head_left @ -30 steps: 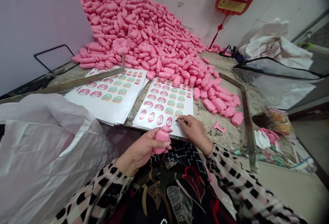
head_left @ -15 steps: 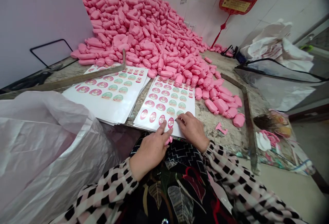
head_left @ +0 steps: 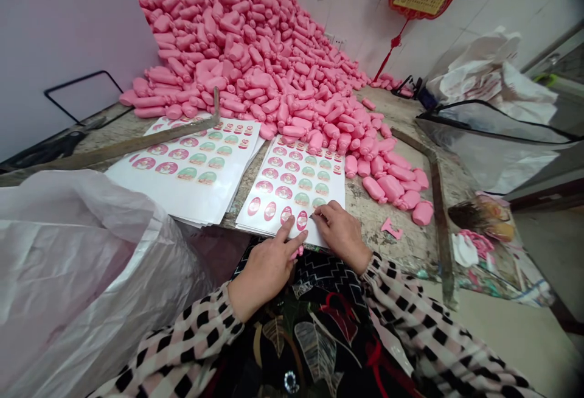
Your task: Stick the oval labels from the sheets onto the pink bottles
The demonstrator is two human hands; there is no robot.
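Note:
My left hand (head_left: 263,273) reaches over the near edge of a white sticker sheet (head_left: 336,191), its index and middle fingers resting on the bottom row of pink oval stickers. Under that hand it holds a small pink bottle (head_left: 298,252), mostly hidden by the fingers. My right hand (head_left: 341,230) pinches a small thin tool (head_left: 312,216); only its dark tip shows, at the right edge of the last oval sticker (head_left: 302,220). Further up the sheet are rows of round pink and green stickers.
Behind the sheets rises a big heap of pink bottles (head_left: 255,51). To the left lies another stack of sticker sheets (head_left: 137,185), with a wooden strip (head_left: 123,145) across it. A large plastic bag (head_left: 91,264) stands front left. A pink scrap (head_left: 391,228) and a brush (head_left: 469,212) lie right.
My left hand, earlier holding the pink bottle up in view, has turned over and come down on the sheet's bottom row. My right hand has stayed near the last oval sticker.

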